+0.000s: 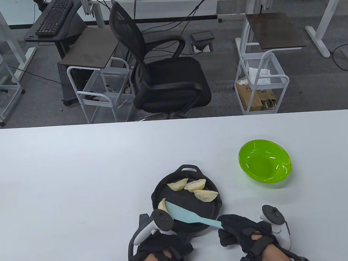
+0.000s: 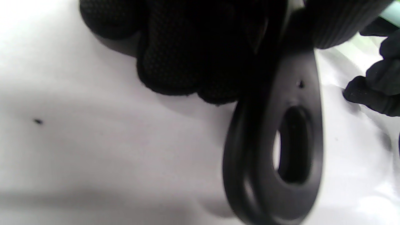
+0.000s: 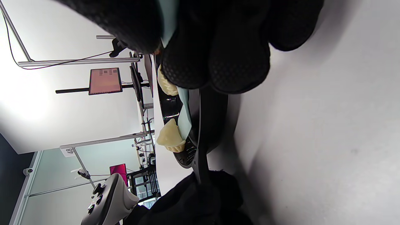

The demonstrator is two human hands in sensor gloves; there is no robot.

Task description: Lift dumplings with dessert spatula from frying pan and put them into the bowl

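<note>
A black frying pan (image 1: 205, 208) sits at the table's near middle with several pale dumplings in it. The spatula's (image 1: 186, 215) light blue blade lies across the pan floor, its tip against the leftmost dumpling (image 1: 162, 205). My right hand (image 1: 239, 230) grips the spatula handle at the pan's near right. My left hand (image 1: 161, 247) holds the pan's long handle (image 2: 300, 93), fingers (image 2: 193, 53) curled round it. The green bowl (image 1: 265, 165) stands empty to the pan's far right. In the right wrist view the blade (image 3: 184, 117) touches a dumpling (image 3: 170, 139) inside the pan (image 3: 203, 134).
The white table (image 1: 75, 181) stretches wide to the left and behind the pan. Beyond its far edge stand an office chair (image 1: 163, 73) and wire carts (image 1: 261, 83). My two hands lie close together at the near edge.
</note>
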